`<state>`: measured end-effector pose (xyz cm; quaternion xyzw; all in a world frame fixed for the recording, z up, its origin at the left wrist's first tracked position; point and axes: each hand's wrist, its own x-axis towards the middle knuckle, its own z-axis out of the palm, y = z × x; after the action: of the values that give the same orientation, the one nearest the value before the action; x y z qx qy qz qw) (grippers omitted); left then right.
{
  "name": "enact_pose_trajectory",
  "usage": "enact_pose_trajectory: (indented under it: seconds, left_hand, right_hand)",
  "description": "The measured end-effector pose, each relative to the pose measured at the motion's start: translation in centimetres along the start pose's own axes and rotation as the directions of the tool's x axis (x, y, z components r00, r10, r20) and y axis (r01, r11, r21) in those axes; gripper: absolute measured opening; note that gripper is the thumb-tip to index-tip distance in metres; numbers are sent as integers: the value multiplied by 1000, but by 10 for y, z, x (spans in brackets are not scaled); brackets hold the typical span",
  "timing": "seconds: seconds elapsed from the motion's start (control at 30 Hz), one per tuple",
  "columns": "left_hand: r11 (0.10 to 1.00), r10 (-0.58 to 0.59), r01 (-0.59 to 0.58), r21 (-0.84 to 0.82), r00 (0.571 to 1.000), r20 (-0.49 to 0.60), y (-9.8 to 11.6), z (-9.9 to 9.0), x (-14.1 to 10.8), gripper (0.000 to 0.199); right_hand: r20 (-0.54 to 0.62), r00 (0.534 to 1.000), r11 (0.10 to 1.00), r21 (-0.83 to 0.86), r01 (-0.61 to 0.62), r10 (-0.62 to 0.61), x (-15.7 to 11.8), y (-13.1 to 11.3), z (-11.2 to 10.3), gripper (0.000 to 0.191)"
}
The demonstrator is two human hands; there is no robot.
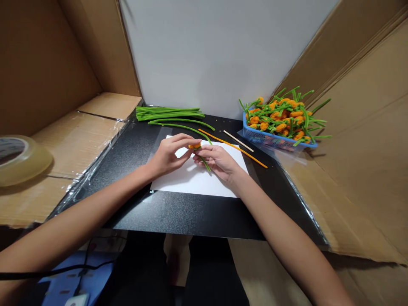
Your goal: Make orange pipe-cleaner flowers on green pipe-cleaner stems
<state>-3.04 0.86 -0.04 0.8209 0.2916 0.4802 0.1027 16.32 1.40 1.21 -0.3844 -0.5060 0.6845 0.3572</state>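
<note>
Over a white sheet of paper both hands meet at a small orange pipe-cleaner flower with a green stem. The thumb and fingers of my left hand pinch the orange head from the left. From the right, my right hand has its fingers closed around the green part just under the head. The stem's free end slants down toward the paper. Just behind the hands, an orange pipe cleaner lies diagonally, next to a short pale stick. Curved green pipe cleaners lie farther back.
A bundle of green pipe cleaners rests at the back left of the black table. At the back right, a blue basket is heaped with orange and green pieces. Cardboard walls flank both sides; a tape roll sits on the left.
</note>
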Motion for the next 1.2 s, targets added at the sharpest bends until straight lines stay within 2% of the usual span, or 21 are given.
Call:
enact_pose_trajectory:
  seconds: [0.17, 0.33, 0.47, 0.67, 0.83, 0.93, 1.03, 1.13, 1.2]
  left_hand:
    - [995, 8, -9, 101, 1000, 1, -2, 3, -1, 30]
    - [971, 44, -44, 235, 999, 5, -2, 5, -2, 29]
    - [977, -11, 4, 214, 999, 32, 4, 8, -4, 33]
    - [985, -160, 164, 56, 985, -61, 8, 11, -2, 23]
    - [960, -261, 251, -125, 963, -71, 5, 7, -1, 16]
    - [952, -273, 258, -162, 959, -78, 4, 5, -1, 17]
    - [962, -227, 223, -154, 974, -3, 5, 2, 0, 25]
    - [981, -146, 158, -115, 983, 108, 5, -1, 3, 37]
    - [986, -122, 137, -91, 980, 157, 4, -1, 2, 36]
  right_hand:
    - [-91, 996, 1000, -11, 12, -13, -1, 0, 1, 7]
    - [-85, 996, 1000, 25, 16, -14, -1, 3, 3, 11]
    - [-160, 982, 994, -51, 94, -101, 1, 6, 6, 7]
    - [-225, 928, 941, -232, 245, -297, 4, 8, 6, 10]
    - [-133, 883, 830, -427, 360, -451, 1, 7, 4, 8]
    - [-77, 854, 756, -511, 409, -514, 0, 6, 2, 9]
    - [-18, 846, 720, -535, 442, -532, 2, 5, -2, 11]
    - [60, 861, 706, -544, 453, -506, 3, 3, -6, 12]
    - [98, 866, 686, -570, 453, -490, 3, 1, -7, 13]
